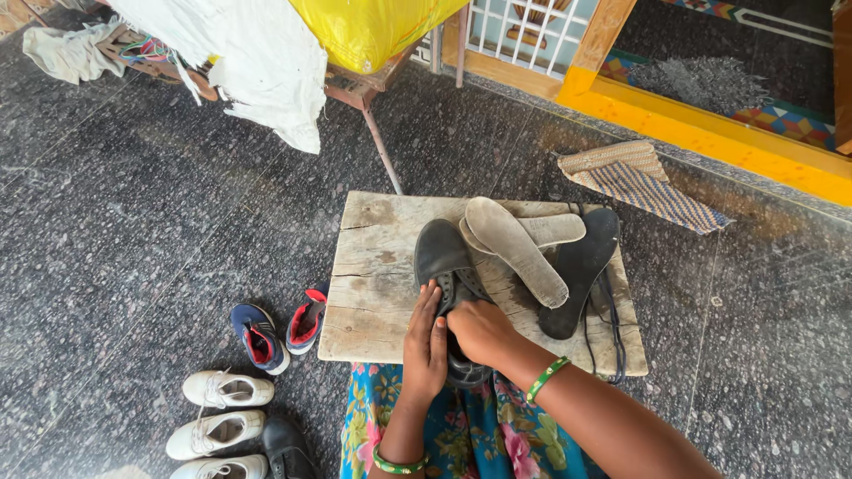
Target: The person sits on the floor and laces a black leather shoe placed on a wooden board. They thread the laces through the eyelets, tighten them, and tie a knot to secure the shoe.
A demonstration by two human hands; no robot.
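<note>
Black boot lies on the wooden board, gripped at its opening by the left hand and right hand, while its insoles and laces already lie out beside it, so stripping seems nearly done.

The rear of the black boot was covered by both hands. A white shoe and a black shoe were cut off by the bottom edge.
</note>
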